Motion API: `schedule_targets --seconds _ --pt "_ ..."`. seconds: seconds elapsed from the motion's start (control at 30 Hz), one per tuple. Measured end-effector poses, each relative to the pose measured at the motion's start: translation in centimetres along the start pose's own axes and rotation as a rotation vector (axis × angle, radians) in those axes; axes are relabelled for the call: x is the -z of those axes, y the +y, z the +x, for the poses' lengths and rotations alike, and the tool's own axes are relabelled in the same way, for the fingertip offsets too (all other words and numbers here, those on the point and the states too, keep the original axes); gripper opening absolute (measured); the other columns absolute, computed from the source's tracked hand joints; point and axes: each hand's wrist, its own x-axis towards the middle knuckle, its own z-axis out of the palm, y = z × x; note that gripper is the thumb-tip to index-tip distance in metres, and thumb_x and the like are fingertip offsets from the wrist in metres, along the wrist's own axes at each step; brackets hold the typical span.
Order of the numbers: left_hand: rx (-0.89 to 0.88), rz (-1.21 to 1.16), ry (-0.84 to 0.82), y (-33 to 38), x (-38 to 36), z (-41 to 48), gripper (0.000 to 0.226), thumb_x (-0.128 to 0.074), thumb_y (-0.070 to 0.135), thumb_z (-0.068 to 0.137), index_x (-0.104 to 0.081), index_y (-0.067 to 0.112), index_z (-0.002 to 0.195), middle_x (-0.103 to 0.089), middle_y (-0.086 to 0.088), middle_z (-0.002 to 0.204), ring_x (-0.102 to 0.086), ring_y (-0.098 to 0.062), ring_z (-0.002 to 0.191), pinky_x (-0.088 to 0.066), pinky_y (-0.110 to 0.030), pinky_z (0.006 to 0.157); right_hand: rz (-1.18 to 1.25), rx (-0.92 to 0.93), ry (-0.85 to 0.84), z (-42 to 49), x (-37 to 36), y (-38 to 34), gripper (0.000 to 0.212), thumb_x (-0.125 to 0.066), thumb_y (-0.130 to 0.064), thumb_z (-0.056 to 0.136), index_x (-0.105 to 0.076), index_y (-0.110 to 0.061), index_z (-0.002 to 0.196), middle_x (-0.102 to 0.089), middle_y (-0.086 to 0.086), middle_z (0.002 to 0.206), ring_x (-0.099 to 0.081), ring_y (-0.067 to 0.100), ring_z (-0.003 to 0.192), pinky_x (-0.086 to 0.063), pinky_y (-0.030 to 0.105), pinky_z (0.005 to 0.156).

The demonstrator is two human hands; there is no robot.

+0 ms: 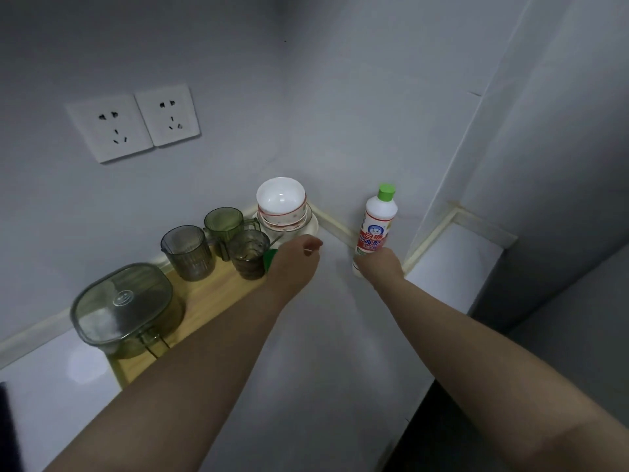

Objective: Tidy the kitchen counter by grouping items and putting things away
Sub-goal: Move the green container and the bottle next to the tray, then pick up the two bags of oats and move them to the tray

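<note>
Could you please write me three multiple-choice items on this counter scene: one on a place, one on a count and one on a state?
1. Where does the stack of bowls stand?
A. In the wall corner, on a plate.
B. In a sink.
C. On a stove.

2. How many tinted mugs stand left of the bowls?
A. One.
B. Five.
C. Three.

3. How is the detergent bottle?
A. Lying down, uncapped.
B. Upright, green cap on, gripped low by the right hand.
C. Upside down.

Answers:
1 A: the bowls sit on the plate where the two walls meet.
2 C: three mugs cluster together there.
3 B: it stands capped, with the right hand round its lower part.
</note>
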Motion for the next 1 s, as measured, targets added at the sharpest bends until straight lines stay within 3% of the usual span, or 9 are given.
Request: schedule_targets --seconds 0.13,0.27,0.37,0.47,0.57,0.73,1.0 --pt "-0.078 0.195 0.063 0.4 3.2 -3.3 0.034 -0.047 0.010 0.090 -0.063 0.016 0.119 -0.064 -0.002 0.118 -0.060 -0.020 0.105 -0.045 -0.026 0.086 -0.145 0.250 0.005 -3.7 -0.3 -2.1 0.015 -0.054 -0.024 0.087 -0.053 -0.010 0.093 -0.052 0.005 0.085 -0.051 0.023 0.082 -0.041 0.029 0.070" --pt "-0.188 0.402 0.136 -0.4 7.6 -7.5 0.033 -0.047 0.013 0.091 -0.060 0.017 0.120 -0.061 -0.002 0.122 -0.055 -0.021 0.112 -0.047 -0.031 0.088 -0.274 0.558 0.011 -8.0 -1.6 -3.7 0.032 -0.055 -0.025 0.089 -0.055 -0.008 0.116 -0.059 0.008 0.111 -0.055 0.024 0.103 -0.043 0.031 0.083" --pt "-0.219 0.649 0.178 -1.6 11.1 -11.2 0.043 -0.048 0.021 0.091 -0.049 0.014 0.134 -0.045 -0.006 0.142 -0.037 -0.024 0.132 -0.032 -0.037 0.108 -0.345 0.808 0.021 -12.0 -3.1 -5.0 0.035 -0.055 -0.024 0.088 -0.054 -0.009 0.119 -0.056 0.011 0.117 -0.051 0.027 0.109 -0.045 0.035 0.087" --pt "-0.107 0.807 0.182 -2.8 14.0 -15.2 0.055 -0.041 0.033 0.095 -0.027 0.018 0.147 -0.019 -0.007 0.156 -0.011 -0.025 0.145 -0.015 -0.046 0.116 -0.460 1.035 0.031 -15.9 -4.6 -6.4 0.045 -0.051 -0.025 0.089 -0.047 -0.007 0.130 -0.046 0.014 0.136 -0.042 0.031 0.125 -0.038 0.041 0.101" --pt "0.039 0.871 0.246 -3.9 17.0 -20.5 0.059 -0.033 0.041 0.098 -0.015 0.021 0.150 -0.005 -0.005 0.160 0.002 -0.024 0.147 -0.006 -0.048 0.116 -0.560 1.174 0.012 -21.0 -6.4 -7.7 0.057 -0.045 -0.034 0.093 -0.033 -0.011 0.144 -0.025 0.014 0.154 -0.024 0.030 0.141 -0.023 0.045 0.113" --pt "0.207 0.925 0.338 -6.2 22.1 -30.9 0.063 -0.026 0.047 0.099 -0.004 0.023 0.152 0.007 -0.005 0.160 0.013 -0.025 0.146 0.002 -0.050 0.116 -0.606 1.311 -0.033 -30.5 -10.5 -8.4 0.060 -0.035 -0.042 0.097 -0.021 -0.017 0.149 -0.012 0.007 0.159 -0.010 0.024 0.146 -0.010 0.047 0.117" --pt "0.445 1.059 0.441 -10.1 28.6 -49.3 0.066 -0.020 0.054 0.097 0.005 0.026 0.152 0.013 -0.007 0.159 0.016 -0.028 0.146 0.001 -0.054 0.115 -0.581 1.484 -0.121 -48.0 -17.5 -6.9 0.063 -0.026 -0.049 0.098 -0.009 -0.021 0.152 0.001 0.005 0.160 0.002 0.023 0.147 0.001 0.049 0.116"
